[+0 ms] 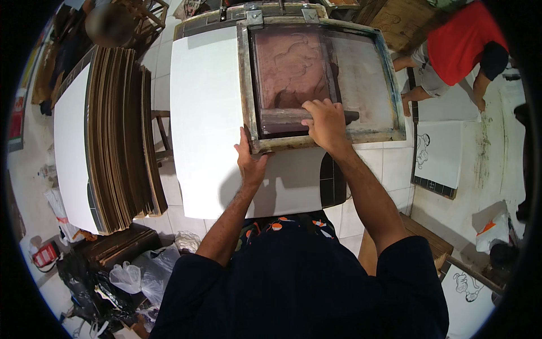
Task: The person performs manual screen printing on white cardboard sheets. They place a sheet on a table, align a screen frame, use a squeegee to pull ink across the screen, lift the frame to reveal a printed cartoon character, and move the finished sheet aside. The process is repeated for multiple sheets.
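My right hand [327, 124] is wrapped round the grip of a wide squeegee [280, 116], which lies across the near end of a screen printing frame [247, 73]. Dark ink covers the left part of its mesh [293, 62], where a faint line drawing shows; the right part looks pale. My left hand [250, 163] grips the frame's near left corner, with fingers along its outer side and thumb under the near edge. Beneath the frame is a board covered with white cloth [203, 113]. Metal hinge clamps [255, 18] sit on the frame's far edge.
On the left stands a thick row of boards [116, 141] with white cloth on the nearest face. Plastic bags [141, 277] lie below it. A co-worker in a red top [463, 42] bends over printed boards [437, 152] at right. Another printed sheet [466, 299] lies lower right.
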A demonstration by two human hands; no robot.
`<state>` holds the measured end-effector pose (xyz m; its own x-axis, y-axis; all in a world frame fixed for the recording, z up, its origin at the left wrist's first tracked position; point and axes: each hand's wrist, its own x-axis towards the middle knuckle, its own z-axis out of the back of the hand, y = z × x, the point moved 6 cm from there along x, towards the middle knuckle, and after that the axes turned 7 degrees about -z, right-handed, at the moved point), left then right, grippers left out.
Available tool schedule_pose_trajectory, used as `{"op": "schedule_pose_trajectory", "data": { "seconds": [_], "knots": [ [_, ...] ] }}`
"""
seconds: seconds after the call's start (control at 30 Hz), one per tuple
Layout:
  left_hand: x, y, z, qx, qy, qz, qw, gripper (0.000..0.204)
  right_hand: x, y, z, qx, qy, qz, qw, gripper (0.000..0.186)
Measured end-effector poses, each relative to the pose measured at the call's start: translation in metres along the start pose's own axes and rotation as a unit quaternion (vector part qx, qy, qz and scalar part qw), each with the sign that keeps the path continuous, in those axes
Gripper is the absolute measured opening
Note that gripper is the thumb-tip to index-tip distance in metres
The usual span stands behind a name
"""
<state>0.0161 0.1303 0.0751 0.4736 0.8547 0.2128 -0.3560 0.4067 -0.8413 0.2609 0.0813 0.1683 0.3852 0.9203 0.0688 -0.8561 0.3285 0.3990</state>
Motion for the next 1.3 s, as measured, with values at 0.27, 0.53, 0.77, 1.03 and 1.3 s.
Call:
{"op": "schedule_pose_trajectory", "data": {
  "seconds": [0.27,0.53,0.77,1.03,1.3],
  "knots": [
    [0.000,-0.001,0.000,-0.008,0.026,0.043,0.999,0.110,0.013,-0.005,-0.009,0.005,0.031,0.004,0.999,0.027],
    [-0.001,-0.005,0.005,0.009,0.015,-0.005,1.000,0.108,0.243,-0.060,-0.026,-0.045,-0.048,0.072,0.995,0.027],
    [-0.003,-0.007,0.007,0.053,0.022,-0.016,0.998,0.108,0.281,-0.071,-0.030,-0.064,-0.069,0.025,0.995,0.039],
    [-0.002,-0.005,0.006,0.051,0.024,-0.010,0.998,0.111,0.220,-0.054,-0.017,-0.022,-0.161,0.070,0.984,0.033],
    [-0.004,-0.002,0.008,0.037,0.033,0.002,0.999,0.108,0.256,-0.060,-0.033,-0.035,-0.129,0.038,0.990,0.030]
  ]
}}
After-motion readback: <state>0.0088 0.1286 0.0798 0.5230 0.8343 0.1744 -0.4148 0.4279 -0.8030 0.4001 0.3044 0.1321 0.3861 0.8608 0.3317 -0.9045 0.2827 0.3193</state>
